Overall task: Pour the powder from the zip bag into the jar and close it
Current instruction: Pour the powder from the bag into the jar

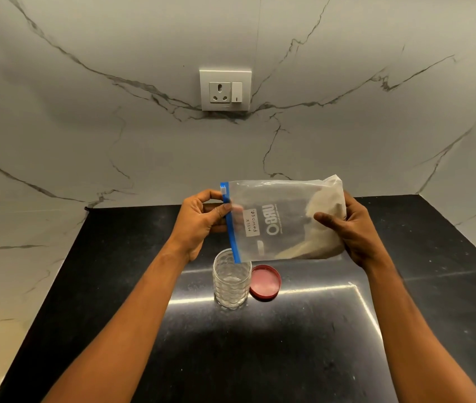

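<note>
A clear zip bag (282, 222) with a blue zip strip and a "milk powder" label hangs sideways in the air, held by both hands. My left hand (200, 225) pinches the blue zip edge on the bag's left side. My right hand (353, 231) grips the bag's bottom end, where off-white powder is heaped. Below the zip end stands an open clear glass jar (232, 279) with a patterned wall. Its red lid (265, 282) lies upturned on the counter, touching the jar's right side.
The black stone counter (260, 344) runs between marble walls at the left and back. A white wall socket (225, 90) sits on the back wall above the bag. The counter's right edge slants off toward the right wall.
</note>
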Available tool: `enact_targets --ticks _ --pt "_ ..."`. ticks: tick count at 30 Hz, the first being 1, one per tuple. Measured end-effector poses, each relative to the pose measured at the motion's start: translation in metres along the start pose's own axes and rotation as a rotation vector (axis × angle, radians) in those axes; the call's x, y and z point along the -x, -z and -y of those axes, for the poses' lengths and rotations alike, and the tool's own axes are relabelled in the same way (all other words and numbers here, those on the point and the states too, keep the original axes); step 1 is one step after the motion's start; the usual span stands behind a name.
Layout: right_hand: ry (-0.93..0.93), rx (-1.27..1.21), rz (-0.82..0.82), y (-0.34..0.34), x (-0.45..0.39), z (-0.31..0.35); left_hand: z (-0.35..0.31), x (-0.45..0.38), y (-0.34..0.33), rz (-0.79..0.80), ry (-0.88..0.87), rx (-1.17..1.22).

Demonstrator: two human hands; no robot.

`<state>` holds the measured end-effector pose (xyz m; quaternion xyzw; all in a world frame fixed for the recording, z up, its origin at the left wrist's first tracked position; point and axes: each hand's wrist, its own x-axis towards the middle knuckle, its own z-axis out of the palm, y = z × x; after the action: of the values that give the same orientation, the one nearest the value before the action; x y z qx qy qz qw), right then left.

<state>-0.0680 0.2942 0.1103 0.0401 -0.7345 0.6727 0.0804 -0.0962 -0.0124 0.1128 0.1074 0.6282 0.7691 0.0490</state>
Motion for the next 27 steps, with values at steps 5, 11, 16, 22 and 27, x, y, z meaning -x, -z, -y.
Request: enact_targets --ticks 5,11,16,22,27 --pt "0.059 0.027 0.031 -0.002 -0.001 0.010 0.006 0.004 0.003 -0.025 -0.021 0.036" --pt "0.113 0.068 0.040 -0.004 -0.006 0.015 0.012 0.005 0.009 -0.065 -0.024 0.069" --pt "0.152 0.094 0.083 -0.009 -0.009 0.026 0.015 0.008 0.013 -0.083 -0.040 0.114" --pt "0.179 0.119 0.113 -0.013 -0.009 0.028 0.019 0.013 0.017 -0.086 -0.053 0.137" --pt "0.228 0.151 0.123 -0.016 -0.009 0.032 0.022 0.016 0.020 -0.100 -0.049 0.158"
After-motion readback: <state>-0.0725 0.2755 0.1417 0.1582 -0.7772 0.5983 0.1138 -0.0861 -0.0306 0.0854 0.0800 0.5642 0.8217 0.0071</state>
